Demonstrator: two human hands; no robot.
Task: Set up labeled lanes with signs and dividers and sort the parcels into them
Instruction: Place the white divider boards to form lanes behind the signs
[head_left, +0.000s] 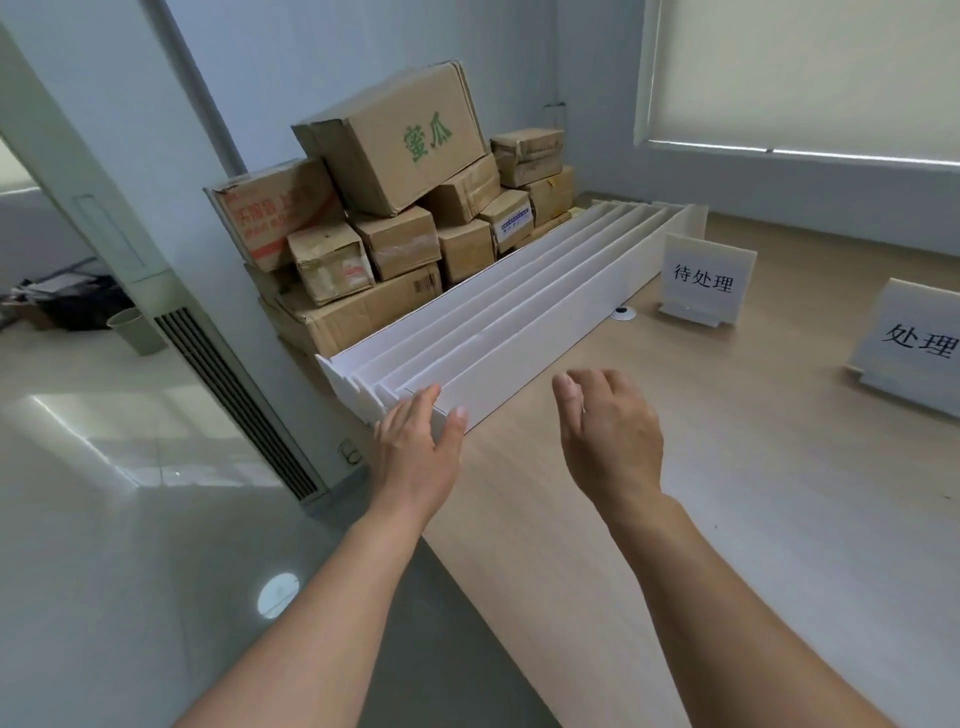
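The parcels (395, 218) lay unsorted in a heap at the table's far left, beside the bundled dividers (519, 306). The left hand (415, 447) touched the bundle's near end, fingers straight; the right hand (608, 431) hovered loosely curled, empty. Two signs (704, 278) stood rightward, so lanes seemed not yet laid.

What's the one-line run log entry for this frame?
phase: divider setup | left hand: open, touching near end of white dividers | right hand: open, above table | signs: two standing | parcels: piled, unsorted
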